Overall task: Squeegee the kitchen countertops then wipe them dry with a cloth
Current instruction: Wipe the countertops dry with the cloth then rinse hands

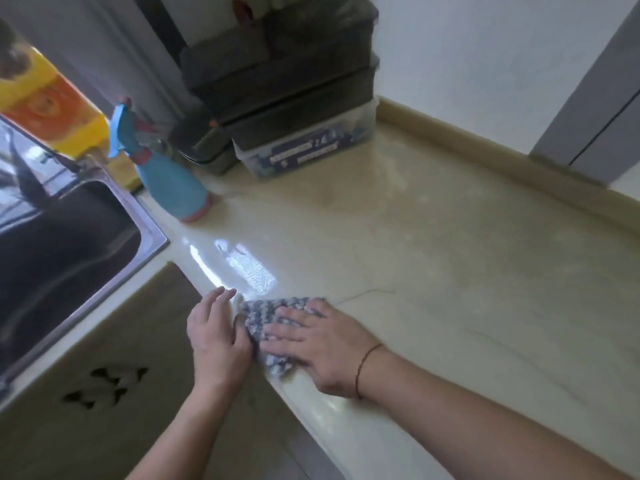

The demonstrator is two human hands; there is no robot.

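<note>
A blue-and-white checked cloth (273, 315) lies at the front edge of the beige countertop (433, 244). My right hand (311, 344) lies flat on it with straight fingers, pressing it down. My left hand (216, 336) is at the cloth's left edge, just off the counter's front edge, its fingers touching the cloth; whether it pinches the cloth is not plain. A wet sheen shows on the counter just beyond the cloth. No squeegee is in view.
A blue spray bottle (169, 178) stands at the back left near the steel sink (83, 237). Stacked dark containers (277, 81) on a clear box (304, 150) fill the back corner. A yellow-orange bottle (48, 105) stands behind the sink. A raised backsplash lip (485, 147) borders the counter.
</note>
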